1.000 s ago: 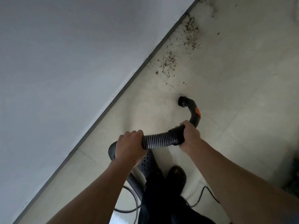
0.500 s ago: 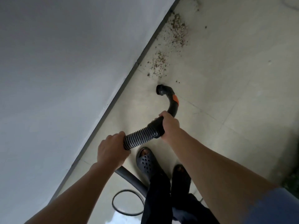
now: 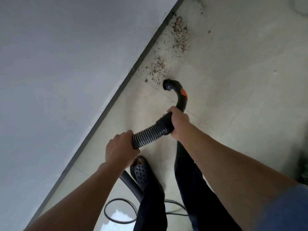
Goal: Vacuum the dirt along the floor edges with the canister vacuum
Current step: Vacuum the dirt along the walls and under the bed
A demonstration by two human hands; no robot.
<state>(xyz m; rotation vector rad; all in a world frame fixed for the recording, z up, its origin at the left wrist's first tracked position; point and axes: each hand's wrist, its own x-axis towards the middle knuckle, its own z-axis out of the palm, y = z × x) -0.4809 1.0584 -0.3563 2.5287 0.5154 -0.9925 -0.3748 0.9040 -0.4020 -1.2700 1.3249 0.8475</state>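
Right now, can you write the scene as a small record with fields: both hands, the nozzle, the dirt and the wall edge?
left hand: grips the ribbed hose
right hand: grips the curved handle at the hose cuff
nozzle: open end faces the nearer dirt patch, just short of it
farther dirt patch: ahead, also beside the wall edge
wall edge: dark strip under the grey wall
cable: loops on the floor behind a shoe

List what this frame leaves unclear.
Head view:
- Canister: out of frame; the hose passes behind the legs toward the bottom edge.
- Nozzle: whether it touches the floor; the angle hides any gap.
- Dirt: far end cut off by the top edge.
- Dark-green thing at the right edge: blurred and cropped.
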